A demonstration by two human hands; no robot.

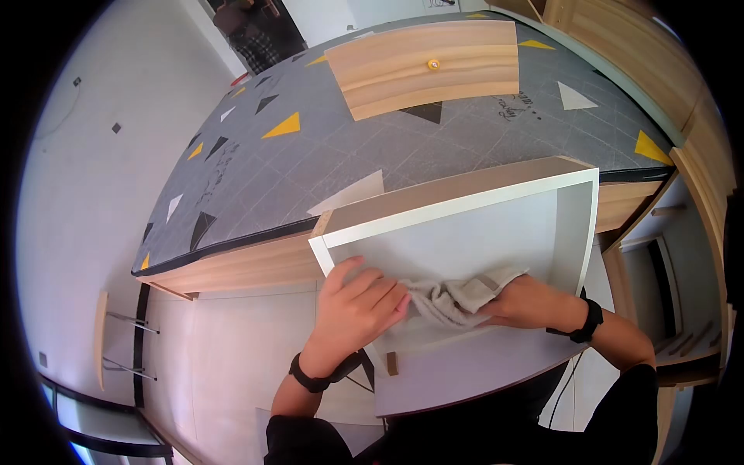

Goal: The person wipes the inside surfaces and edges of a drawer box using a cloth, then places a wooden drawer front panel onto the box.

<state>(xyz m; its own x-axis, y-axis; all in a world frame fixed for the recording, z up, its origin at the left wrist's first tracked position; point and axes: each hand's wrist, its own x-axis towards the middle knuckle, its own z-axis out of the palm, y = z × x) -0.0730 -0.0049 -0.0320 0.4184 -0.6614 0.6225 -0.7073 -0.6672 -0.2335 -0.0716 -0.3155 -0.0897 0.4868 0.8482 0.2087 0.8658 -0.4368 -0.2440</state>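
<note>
Board with thin metal legs – far left, beside the wall, near the bed's left corner. Bed next: grey cover printed with yellow, white and dark triangles. Another person, in checked clothing, partly visible in the doorway past the bed's far left edge.

Left hand, black band on the wrist: over the left wall of the white drawer box, back of the hand up, fingers half bent and slightly spread. Fingertips at the cloth's left end; cannot tell whether they grip it. Small brown block at the box's near left corner.

Wooden panel with a round yellow knob rests on the bed, towards the far edge.

Cloth, greyish and bunched: inside the box, between the two hands, nearer the near edge than the far rim. Right hand, also banded, reaches in from the box's right side – fingers closed round the cloth's right end, partly hidden by its folds.

Wooden shelf unit far right, past the bed's right edge.
</note>
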